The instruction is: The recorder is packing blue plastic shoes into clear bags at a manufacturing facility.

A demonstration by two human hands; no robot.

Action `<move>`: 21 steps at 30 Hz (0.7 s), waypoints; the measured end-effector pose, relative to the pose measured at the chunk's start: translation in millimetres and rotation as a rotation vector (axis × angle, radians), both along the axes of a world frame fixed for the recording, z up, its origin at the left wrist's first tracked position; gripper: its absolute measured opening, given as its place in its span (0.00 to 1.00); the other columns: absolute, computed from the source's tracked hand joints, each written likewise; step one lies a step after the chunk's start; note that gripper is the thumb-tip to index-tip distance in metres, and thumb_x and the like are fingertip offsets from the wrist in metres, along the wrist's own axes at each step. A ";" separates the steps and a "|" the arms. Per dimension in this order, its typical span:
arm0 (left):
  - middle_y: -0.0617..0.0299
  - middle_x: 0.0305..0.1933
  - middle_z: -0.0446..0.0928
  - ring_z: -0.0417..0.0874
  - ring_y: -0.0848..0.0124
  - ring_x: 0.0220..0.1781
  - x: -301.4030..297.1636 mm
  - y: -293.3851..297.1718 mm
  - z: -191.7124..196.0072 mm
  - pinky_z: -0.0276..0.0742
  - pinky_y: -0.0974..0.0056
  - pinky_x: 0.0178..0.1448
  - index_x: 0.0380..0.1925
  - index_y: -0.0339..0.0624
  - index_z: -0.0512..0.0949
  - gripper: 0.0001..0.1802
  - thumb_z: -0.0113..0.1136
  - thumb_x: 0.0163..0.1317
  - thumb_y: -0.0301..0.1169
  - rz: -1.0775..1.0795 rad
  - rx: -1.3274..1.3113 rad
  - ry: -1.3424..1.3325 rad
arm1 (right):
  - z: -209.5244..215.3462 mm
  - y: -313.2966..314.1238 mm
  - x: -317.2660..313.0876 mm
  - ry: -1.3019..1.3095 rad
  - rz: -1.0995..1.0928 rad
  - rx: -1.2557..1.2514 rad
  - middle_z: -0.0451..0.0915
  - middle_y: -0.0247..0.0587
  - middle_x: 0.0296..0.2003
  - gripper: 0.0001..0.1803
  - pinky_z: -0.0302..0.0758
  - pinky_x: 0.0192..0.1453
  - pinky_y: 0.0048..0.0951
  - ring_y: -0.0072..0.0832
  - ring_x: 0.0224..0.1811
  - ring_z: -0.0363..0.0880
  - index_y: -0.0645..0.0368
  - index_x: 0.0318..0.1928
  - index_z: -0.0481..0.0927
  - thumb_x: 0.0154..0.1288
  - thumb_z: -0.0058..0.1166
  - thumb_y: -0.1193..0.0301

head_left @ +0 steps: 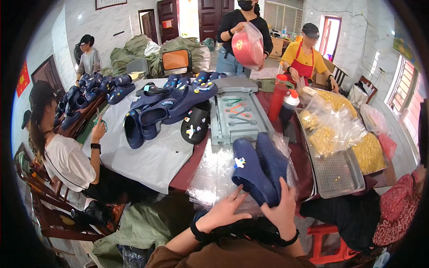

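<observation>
Clogs [255, 172], a dark blue pair, lie toes outward before the wearer, at the near side of the table [194, 166] over crumpled clear plastic [210, 174]. A pale charm sits on the left one; the soles are hidden, and whether they rest fully on the plastic is hard to tell. The left hand [225, 211] is spread, its fingertips touching the near left side of the pair. The right hand [282, 210] grips the heel end, thumb at the left clog and fingers along the outer side of the right one; it covers part of both heels.

Beyond the toes stands a grey case [237, 111] with coloured shapes on it, its near right corner overlapped by the pair. To the left, a black clog [195, 126] lies against heaped blue clogs [161, 105], many partly covering each other. A red bottle [278, 99] and a dark bottle [289, 106] stand right of the case. Bags hide some of the yellow bits on a metal tray [339, 181]. A standing worker [243, 35], head cut by the upper edge, holds a red bundle [248, 47]. A neighbour's patterned sleeve [397, 214] fades into the dark right rim.
</observation>
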State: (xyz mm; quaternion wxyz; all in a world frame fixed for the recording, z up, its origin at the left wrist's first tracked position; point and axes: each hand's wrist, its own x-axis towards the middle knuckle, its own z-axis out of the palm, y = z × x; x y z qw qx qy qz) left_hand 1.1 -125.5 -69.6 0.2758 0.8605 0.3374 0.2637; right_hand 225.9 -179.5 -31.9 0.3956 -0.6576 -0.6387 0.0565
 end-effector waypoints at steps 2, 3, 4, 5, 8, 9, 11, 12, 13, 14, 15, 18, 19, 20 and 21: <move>0.32 0.78 0.57 0.72 0.34 0.69 -0.4 -1.5 10.8 0.72 0.46 0.70 0.71 0.40 0.69 0.43 0.70 0.63 0.52 -0.013 -0.008 0.026 | -0.3 -7.5 9.5 -0.029 -0.035 0.019 0.68 0.60 0.52 0.53 0.76 0.56 0.50 0.58 0.54 0.74 0.59 0.73 0.62 0.43 0.68 0.66; 0.31 0.78 0.57 0.72 0.34 0.69 0.3 -2.2 18.6 0.73 0.46 0.69 0.70 0.40 0.69 0.42 0.71 0.62 0.51 0.013 -0.064 0.038 | -2.0 -7.0 9.4 -0.031 -0.045 0.011 0.68 0.60 0.52 0.53 0.74 0.59 0.52 0.58 0.56 0.72 0.59 0.73 0.62 0.43 0.68 0.66; 0.31 0.77 0.56 0.72 0.33 0.69 1.3 -3.2 24.4 0.74 0.46 0.69 0.70 0.41 0.69 0.42 0.72 0.61 0.50 0.037 -0.118 0.053 | -4.9 -6.5 8.1 -0.030 -0.045 0.012 0.68 0.60 0.52 0.53 0.74 0.59 0.52 0.58 0.56 0.72 0.59 0.73 0.62 0.43 0.68 0.66; 0.31 0.77 0.56 0.72 0.33 0.69 2.4 -1.9 18.3 0.74 0.46 0.69 0.70 0.41 0.69 0.42 0.72 0.61 0.50 0.037 -0.116 0.054 | -8.5 -5.9 5.1 -0.107 -0.073 0.017 0.67 0.60 0.52 0.52 0.72 0.60 0.53 0.59 0.57 0.71 0.59 0.73 0.63 0.43 0.69 0.65; 0.29 0.76 0.58 0.73 0.34 0.68 6.2 2.3 -6.4 0.75 0.47 0.68 0.69 0.42 0.71 0.41 0.73 0.60 0.49 0.008 0.110 0.034 | -8.8 -2.9 -8.4 -0.144 -0.111 0.012 0.67 0.60 0.52 0.52 0.69 0.63 0.57 0.61 0.58 0.69 0.56 0.73 0.63 0.45 0.71 0.63; 0.28 0.75 0.58 0.74 0.34 0.66 7.2 1.5 -11.1 0.76 0.46 0.66 0.69 0.43 0.71 0.41 0.73 0.60 0.48 0.016 0.134 0.062 | -15.0 -0.6 -9.4 -0.183 -0.110 0.015 0.68 0.61 0.53 0.52 0.71 0.62 0.55 0.60 0.58 0.70 0.56 0.74 0.62 0.46 0.71 0.64; 0.28 0.76 0.57 0.73 0.34 0.68 8.3 -1.3 -6.6 0.75 0.47 0.68 0.68 0.43 0.72 0.40 0.74 0.59 0.46 0.054 0.126 0.123 | -19.9 2.9 -12.1 -0.222 -0.130 0.015 0.69 0.61 0.54 0.52 0.73 0.61 0.53 0.60 0.57 0.72 0.55 0.74 0.62 0.46 0.70 0.68; 0.28 0.76 0.57 0.73 0.34 0.68 6.9 -0.4 -6.0 0.75 0.47 0.68 0.68 0.43 0.72 0.40 0.74 0.59 0.46 0.053 0.132 0.126 | -19.1 3.1 -10.7 -0.219 -0.131 0.021 0.69 0.61 0.54 0.52 0.73 0.61 0.53 0.60 0.57 0.72 0.55 0.74 0.62 0.46 0.70 0.68; 0.31 0.77 0.57 0.74 0.35 0.67 3.8 -0.2 -5.8 0.75 0.47 0.68 0.68 0.43 0.72 0.39 0.74 0.59 0.45 0.026 0.120 0.109 | -17.5 2.6 -6.9 -0.149 -0.141 0.004 0.69 0.61 0.53 0.51 0.73 0.61 0.53 0.60 0.56 0.72 0.55 0.74 0.62 0.46 0.69 0.70; 0.35 0.78 0.58 0.75 0.37 0.67 0.8 0.8 -4.3 0.76 0.48 0.68 0.67 0.44 0.73 0.38 0.75 0.59 0.43 -0.002 0.108 0.093 | -17.3 2.6 -1.9 -0.079 -0.149 -0.013 0.70 0.61 0.53 0.51 0.73 0.61 0.52 0.60 0.56 0.73 0.55 0.74 0.62 0.46 0.68 0.72; 0.35 0.78 0.58 0.75 0.37 0.67 -2.4 2.1 -1.4 0.76 0.48 0.68 0.67 0.44 0.73 0.38 0.75 0.59 0.43 0.002 0.114 0.096 | -22.8 4.7 5.7 -0.007 -0.128 0.031 0.70 0.60 0.52 0.47 0.72 0.62 0.49 0.59 0.56 0.73 0.56 0.74 0.63 0.49 0.64 0.74; 0.45 0.79 0.59 0.76 0.40 0.67 -8.1 2.9 12.4 0.77 0.49 0.66 0.65 0.43 0.74 0.34 0.74 0.59 0.39 -0.070 0.082 0.049 | -32.9 4.8 26.2 0.056 -0.101 0.128 0.71 0.59 0.51 0.47 0.72 0.63 0.49 0.58 0.57 0.73 0.56 0.74 0.64 0.49 0.63 0.76; 0.48 0.79 0.61 0.77 0.42 0.66 -8.3 3.1 14.3 0.77 0.50 0.66 0.63 0.43 0.75 0.32 0.73 0.59 0.38 -0.090 0.120 -0.004 | -30.9 2.6 29.2 0.141 -0.107 0.105 0.72 0.58 0.52 0.45 0.70 0.66 0.47 0.56 0.59 0.74 0.57 0.73 0.66 0.50 0.61 0.78; 0.52 0.78 0.64 0.78 0.44 0.65 -8.5 3.5 15.3 0.78 0.50 0.65 0.62 0.44 0.76 0.30 0.73 0.59 0.37 -0.111 0.157 -0.057 | -32.7 2.4 33.8 0.142 -0.103 0.108 0.72 0.58 0.52 0.45 0.70 0.66 0.47 0.56 0.59 0.74 0.57 0.73 0.66 0.50 0.61 0.78; 0.52 0.78 0.64 0.78 0.44 0.65 -8.7 5.3 13.7 0.78 0.50 0.65 0.62 0.44 0.76 0.30 0.73 0.59 0.37 -0.108 0.160 -0.056 | -35.4 1.6 39.7 0.215 -0.095 0.121 0.72 0.58 0.53 0.44 0.70 0.67 0.45 0.55 0.60 0.74 0.58 0.73 0.66 0.51 0.60 0.79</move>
